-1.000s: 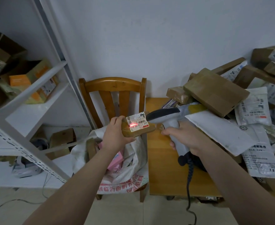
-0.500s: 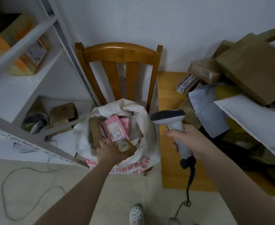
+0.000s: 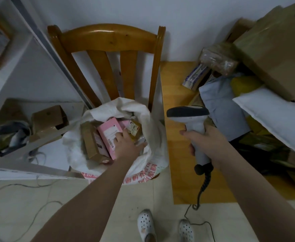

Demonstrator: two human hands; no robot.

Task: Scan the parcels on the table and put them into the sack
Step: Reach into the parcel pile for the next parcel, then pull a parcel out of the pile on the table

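My left hand (image 3: 127, 145) is down in the sack (image 3: 153, 130), fingers (image 3: 119, 137) loose. The labelled parcel (image 3: 133, 127) lies just beyond their tips (apparently free of them). My right hand (image 3: 204, 142) grips the scanner (image 3: 188, 114). The parcel pile (image 3: 274, 49) lies right of both hands, nearer the right.

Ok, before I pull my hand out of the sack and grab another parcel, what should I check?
1. The small labelled parcel in the sack: ok.
2. The left hand free of that parcel: cannot tell, fingers lie right beside it.
3. The scanner gripped by the right hand: ok.
4. Sack mouth open: ok.
5. Parcels waiting on the table: ok, the grey mailer lies nearest.
6. The cable clear of the shoes: not ok, it trails beside one.
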